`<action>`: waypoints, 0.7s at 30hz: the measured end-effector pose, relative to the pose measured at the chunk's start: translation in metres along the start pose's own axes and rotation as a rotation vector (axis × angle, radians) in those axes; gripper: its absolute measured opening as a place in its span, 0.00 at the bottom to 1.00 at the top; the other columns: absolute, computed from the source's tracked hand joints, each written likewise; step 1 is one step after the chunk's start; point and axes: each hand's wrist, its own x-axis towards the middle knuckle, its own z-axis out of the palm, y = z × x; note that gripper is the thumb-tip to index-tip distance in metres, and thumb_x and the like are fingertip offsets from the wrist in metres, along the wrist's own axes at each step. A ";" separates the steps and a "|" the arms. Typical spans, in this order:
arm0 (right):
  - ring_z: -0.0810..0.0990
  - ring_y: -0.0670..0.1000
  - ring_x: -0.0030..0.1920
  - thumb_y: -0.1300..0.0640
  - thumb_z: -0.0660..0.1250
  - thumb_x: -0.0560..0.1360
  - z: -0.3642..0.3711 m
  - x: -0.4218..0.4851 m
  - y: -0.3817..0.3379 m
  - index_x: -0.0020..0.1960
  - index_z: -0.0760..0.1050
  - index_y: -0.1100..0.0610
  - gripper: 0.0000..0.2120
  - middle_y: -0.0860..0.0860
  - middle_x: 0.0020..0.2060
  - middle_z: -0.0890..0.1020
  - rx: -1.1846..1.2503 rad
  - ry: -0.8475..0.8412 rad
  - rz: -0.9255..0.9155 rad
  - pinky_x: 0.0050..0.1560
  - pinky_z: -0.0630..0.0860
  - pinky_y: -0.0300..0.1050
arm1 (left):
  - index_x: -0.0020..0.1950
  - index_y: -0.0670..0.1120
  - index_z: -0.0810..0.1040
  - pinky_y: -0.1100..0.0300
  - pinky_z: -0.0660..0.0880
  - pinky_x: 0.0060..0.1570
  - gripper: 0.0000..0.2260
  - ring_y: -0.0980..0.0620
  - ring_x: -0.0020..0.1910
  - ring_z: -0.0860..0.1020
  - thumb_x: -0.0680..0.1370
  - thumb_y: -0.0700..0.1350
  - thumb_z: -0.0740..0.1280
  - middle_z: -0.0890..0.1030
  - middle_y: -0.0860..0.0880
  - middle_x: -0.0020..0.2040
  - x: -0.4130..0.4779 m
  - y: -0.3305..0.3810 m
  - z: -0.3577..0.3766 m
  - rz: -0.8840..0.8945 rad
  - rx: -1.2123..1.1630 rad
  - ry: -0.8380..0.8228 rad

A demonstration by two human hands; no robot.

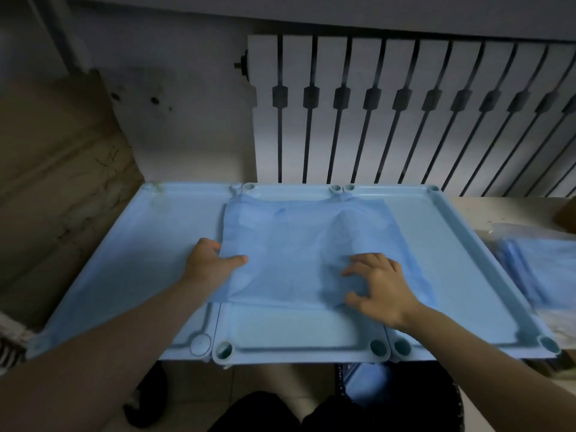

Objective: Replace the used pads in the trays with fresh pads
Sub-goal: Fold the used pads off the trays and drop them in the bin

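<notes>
Three light blue trays stand side by side: left tray (134, 269), middle tray (290, 332), right tray (452, 275). A wrinkled blue pad (290, 244) lies over the middle tray and spills a little onto the right one. My left hand (212, 260) pinches the pad's left edge, thumb on top and fingers underneath. On the pad's near right part my right hand (380, 288) rests with spread, bent fingers that bunch the fabric.
A stack of blue pads in clear wrapping (542, 266) lies on the surface to the right of the trays. A white radiator (405, 113) stands behind. A brown cardboard box (56, 188) is at the left. My knees are below the trays' front edge.
</notes>
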 end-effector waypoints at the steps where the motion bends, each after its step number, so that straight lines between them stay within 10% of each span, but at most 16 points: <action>1: 0.66 0.52 0.68 0.35 0.58 0.60 0.003 -0.005 0.001 0.58 0.79 0.47 0.31 0.47 0.65 0.73 -0.085 -0.020 -0.057 0.68 0.53 0.47 | 0.52 0.40 0.74 0.56 0.74 0.44 0.22 0.46 0.45 0.78 0.66 0.46 0.79 0.78 0.46 0.46 -0.007 -0.002 -0.001 0.005 -0.002 -0.002; 9: 0.81 0.57 0.47 0.64 0.77 0.50 0.010 -0.013 0.005 0.32 0.81 0.53 0.12 0.53 0.45 0.83 -0.556 0.140 -0.213 0.58 0.64 0.50 | 0.58 0.43 0.70 0.59 0.68 0.36 0.13 0.53 0.33 0.72 0.76 0.38 0.68 0.72 0.51 0.33 -0.052 -0.011 -0.006 0.182 -0.075 0.147; 12: 0.80 0.56 0.41 0.60 0.73 0.58 -0.004 -0.018 -0.002 0.30 0.78 0.53 0.04 0.49 0.38 0.82 -0.462 0.176 -0.185 0.51 0.65 0.46 | 0.60 0.39 0.69 0.55 0.72 0.40 0.12 0.53 0.32 0.72 0.77 0.36 0.65 0.72 0.51 0.32 -0.052 -0.006 -0.015 0.291 -0.006 0.190; 17: 0.72 0.52 0.35 0.42 0.43 0.65 -0.031 -0.036 -0.016 0.29 0.69 0.54 0.22 0.51 0.30 0.77 -0.305 0.015 -0.184 0.49 0.63 0.42 | 0.62 0.45 0.68 0.54 0.73 0.45 0.16 0.44 0.45 0.77 0.77 0.48 0.65 0.78 0.46 0.45 -0.048 -0.006 -0.039 0.210 0.432 0.053; 21: 0.71 0.57 0.32 0.42 0.46 0.69 -0.026 -0.036 -0.007 0.30 0.69 0.59 0.25 0.54 0.27 0.76 -0.141 0.025 -0.080 0.43 0.63 0.43 | 0.61 0.46 0.67 0.53 0.72 0.49 0.24 0.44 0.53 0.77 0.75 0.62 0.63 0.76 0.47 0.55 -0.042 -0.011 -0.044 0.097 0.649 -0.059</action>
